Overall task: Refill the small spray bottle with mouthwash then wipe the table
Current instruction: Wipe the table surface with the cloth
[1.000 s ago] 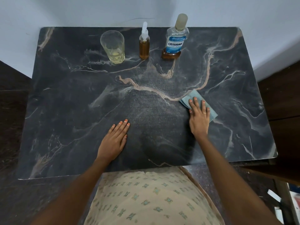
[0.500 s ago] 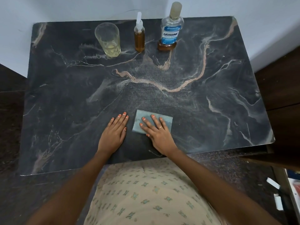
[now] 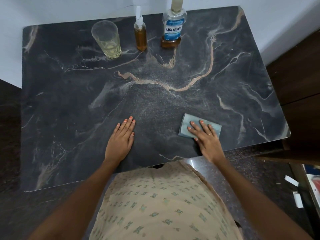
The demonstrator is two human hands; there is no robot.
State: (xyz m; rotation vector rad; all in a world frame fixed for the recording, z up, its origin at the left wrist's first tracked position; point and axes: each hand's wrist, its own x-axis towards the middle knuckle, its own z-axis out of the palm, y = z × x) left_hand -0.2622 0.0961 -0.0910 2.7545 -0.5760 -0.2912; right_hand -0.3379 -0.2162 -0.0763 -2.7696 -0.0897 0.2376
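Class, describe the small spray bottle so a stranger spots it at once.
Find the far edge of the dark marble table. In the row there, the small amber-filled spray bottle stands in the middle, the slimmest, with a white nozzle.

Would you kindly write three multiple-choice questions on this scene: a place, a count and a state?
1. Where is the cloth? A) under the right hand B) against the wall C) on the floor
2. How many containers stand along the back edge? A) two B) three C) five
3. How is the left hand? A) flat on the table B) in a fist C) raised in the air
Answers: 1 A, fingers press it; 2 B, glass, spray bottle, mouthwash bottle; 3 A, palm down, fingers straight.
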